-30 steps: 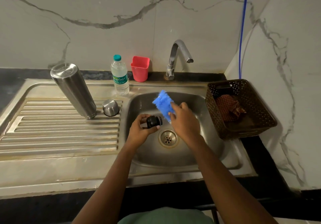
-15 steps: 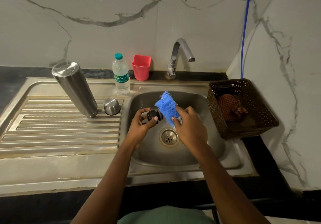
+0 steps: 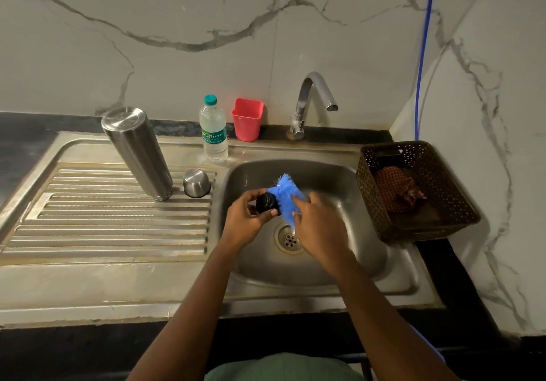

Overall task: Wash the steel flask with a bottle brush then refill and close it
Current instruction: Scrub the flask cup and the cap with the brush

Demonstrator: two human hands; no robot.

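The left hand [image 3: 245,221] curls round a black stopper [image 3: 266,202] over the sink [image 3: 339,179]. The right hand [image 3: 319,224] grips the blue bottle brush [image 3: 285,196], bristles against the stopper. Left of the sink, the steel flask [image 3: 137,153] stands on end on the draining board [image 3: 118,227], with a small steel cap [image 3: 196,183] just beside it. A water bottle [image 3: 213,130], red cup [image 3: 247,119] and tap [image 3: 310,102] stand behind, and a brown basket [image 3: 413,227] sits on the right.

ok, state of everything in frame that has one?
Tall steel flask: standing on drainboard, apparently mouth down
Small steel cup-lid: off, inverted beside flask
Black round stopper: gripped by left hand
Blue bottle brush: in right hand, bristles on stopper
Chrome tap: no water visible
Clear plastic bottle: capped
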